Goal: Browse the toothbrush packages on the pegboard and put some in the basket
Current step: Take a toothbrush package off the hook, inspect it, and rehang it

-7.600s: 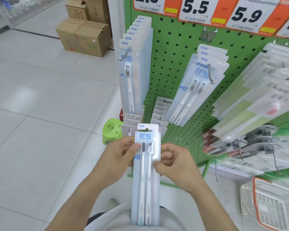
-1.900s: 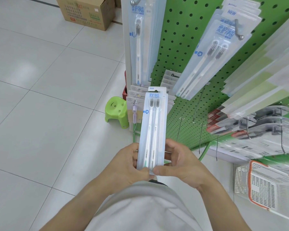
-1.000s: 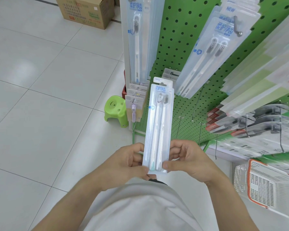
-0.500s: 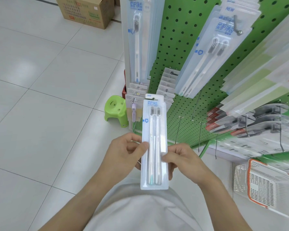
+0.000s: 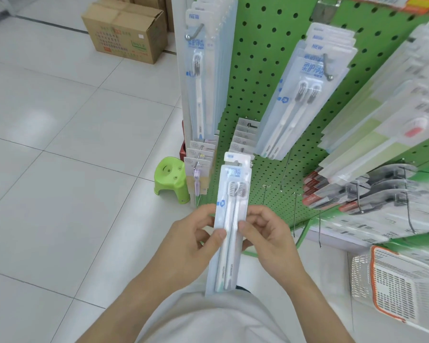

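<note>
Both hands hold one toothbrush package upright in front of the pegboard.

The left hand (image 5: 191, 240) pinches the left edge of the toothbrush package (image 5: 229, 226), thumb on the front face, fingers curled behind. The right hand (image 5: 268, 235) pinches the right edge the same way, thumb on the front. The package is clear, holds two toothbrushes side by side, heads up, with a "NEW" tab at the top; its lower end hangs just above the person's light shirt (image 5: 216, 318). The green pegboard (image 5: 255, 58) stands behind it, with more packages hanging on hooks: one row at the left edge (image 5: 201, 70), another further right (image 5: 300, 95). A white basket (image 5: 401, 290) with an orange rim sits low at the right, well apart from the hands. A green stool (image 5: 170, 178) stands on the tiled floor (image 5: 72, 144) beside the rack; a cardboard box (image 5: 126, 33) lies further off.
</note>
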